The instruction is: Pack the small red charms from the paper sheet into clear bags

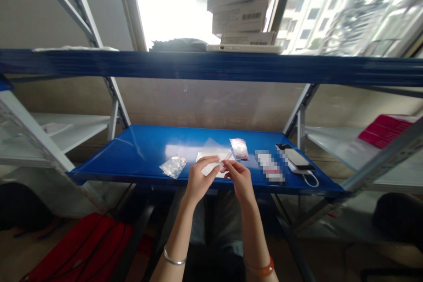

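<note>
Together, the left hand [198,180] and right hand [239,180] pinch a clear plastic packet [211,163] above a blue steel shelf [115,158].
In the head view, both hands are closed, their fingertips meeting on the white-backed packet at lower centre, over the shelf's front part. A small clear bag [172,166] lies just left of the left hand, and a bag with pinkish contents [239,148] sits just beyond the right hand. Farther right are a pixelated card [269,166] and a phone [295,158] with a white cable [310,180]. Cardboard boxes [239,4] stand stacked at upper centre, on a higher blue shelf [211,66].
</note>
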`<state>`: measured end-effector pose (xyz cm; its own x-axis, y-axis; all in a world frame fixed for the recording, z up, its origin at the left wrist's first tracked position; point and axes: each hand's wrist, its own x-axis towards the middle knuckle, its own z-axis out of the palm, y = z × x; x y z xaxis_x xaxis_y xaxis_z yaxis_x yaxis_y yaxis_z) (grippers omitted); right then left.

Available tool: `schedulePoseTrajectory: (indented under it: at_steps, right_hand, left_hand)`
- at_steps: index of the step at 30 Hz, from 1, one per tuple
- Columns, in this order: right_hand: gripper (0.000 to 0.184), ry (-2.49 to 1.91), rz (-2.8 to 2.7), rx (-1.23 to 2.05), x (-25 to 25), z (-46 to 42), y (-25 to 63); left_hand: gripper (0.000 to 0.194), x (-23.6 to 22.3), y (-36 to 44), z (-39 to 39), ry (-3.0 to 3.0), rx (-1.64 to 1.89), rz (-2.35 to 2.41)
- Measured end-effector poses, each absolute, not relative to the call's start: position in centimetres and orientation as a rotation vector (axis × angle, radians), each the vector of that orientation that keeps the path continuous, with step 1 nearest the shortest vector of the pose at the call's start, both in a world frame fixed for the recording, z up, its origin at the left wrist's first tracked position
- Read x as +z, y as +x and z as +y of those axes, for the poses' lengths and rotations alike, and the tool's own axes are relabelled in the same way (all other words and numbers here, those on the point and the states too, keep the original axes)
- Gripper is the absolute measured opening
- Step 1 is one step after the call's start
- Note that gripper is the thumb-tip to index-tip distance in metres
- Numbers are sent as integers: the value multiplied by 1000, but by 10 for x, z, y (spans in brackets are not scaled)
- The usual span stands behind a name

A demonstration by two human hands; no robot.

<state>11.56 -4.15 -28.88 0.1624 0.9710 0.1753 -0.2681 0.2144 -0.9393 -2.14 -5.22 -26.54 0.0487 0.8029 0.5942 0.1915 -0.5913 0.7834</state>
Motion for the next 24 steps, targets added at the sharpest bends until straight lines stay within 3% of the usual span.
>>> schedulePoseTrajectory:
  at_steps: [24]
  right_hand:
    - [28, -993, -1237, 1055, -273, -54, 120]
  left_hand:
    - [23, -265, -17, -55, 1750, 1451, 1022]
